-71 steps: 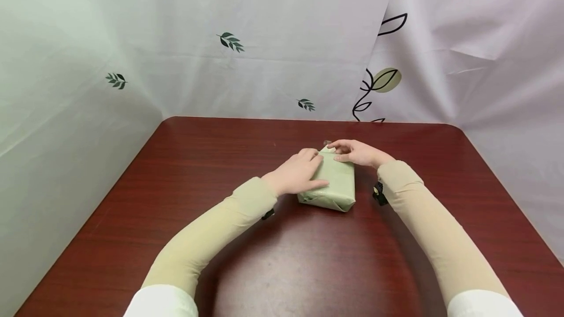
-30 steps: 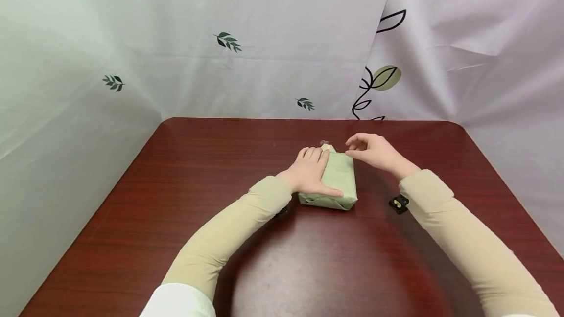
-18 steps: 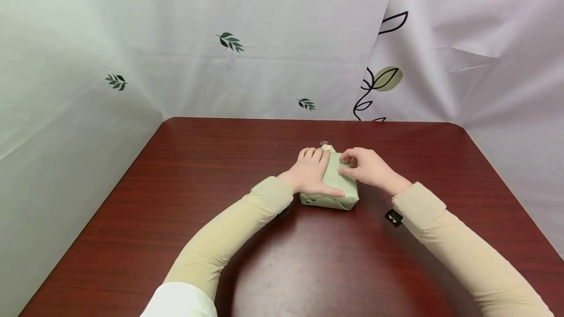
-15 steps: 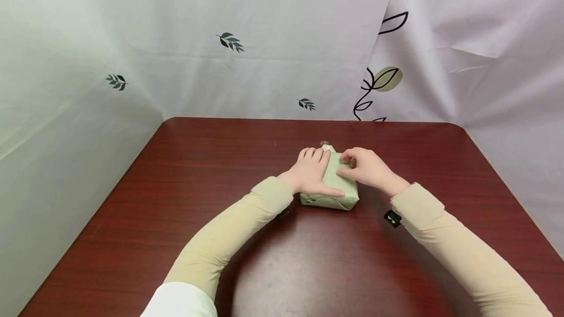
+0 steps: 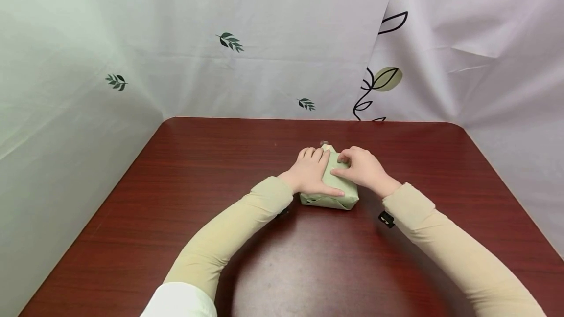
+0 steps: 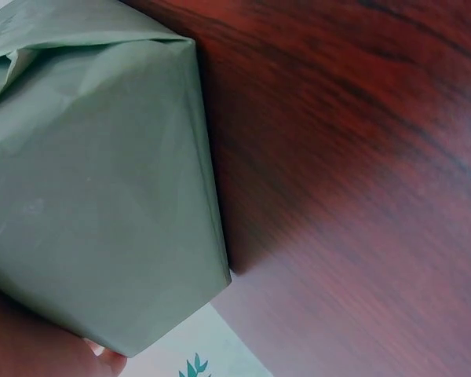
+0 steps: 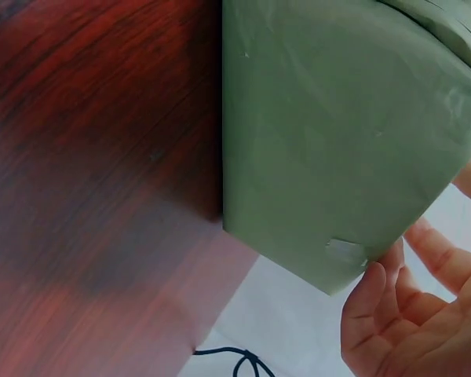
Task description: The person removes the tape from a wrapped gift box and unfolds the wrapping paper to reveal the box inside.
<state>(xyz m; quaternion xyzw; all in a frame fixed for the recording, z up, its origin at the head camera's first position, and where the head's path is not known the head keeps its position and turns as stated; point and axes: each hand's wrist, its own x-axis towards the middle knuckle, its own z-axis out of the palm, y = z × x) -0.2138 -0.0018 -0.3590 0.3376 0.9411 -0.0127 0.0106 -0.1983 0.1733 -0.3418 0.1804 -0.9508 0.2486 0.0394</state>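
Note:
A box-shaped package wrapped in pale green paper (image 5: 341,182) lies on the table. My left hand (image 5: 310,172) rests spread on its top, thumb reaching toward the near right edge. In the left wrist view only a blurred part of that hand shows below the package. My right hand (image 5: 363,169) is over the top's right side, fingers loosely bent and thumb apart from them. The right wrist view shows its fingers (image 7: 366,302) touching the package's edge beside a piece of clear tape (image 7: 347,251). A pale paper flap (image 5: 328,147) sticks out at the far end.
The dark red wooden table (image 5: 220,170) extends around the package. A white curtain (image 5: 264,72) with leaf prints hangs behind and at both sides. A small translucent piece (image 5: 324,142) sits just beyond the flap; its kind is unclear. Black wrist devices (image 5: 387,219) hang under the sleeves.
My left hand has shifted right onto the package and then stayed. My right hand drew back from the far end, came down on the top's right side, and has slid slightly left.

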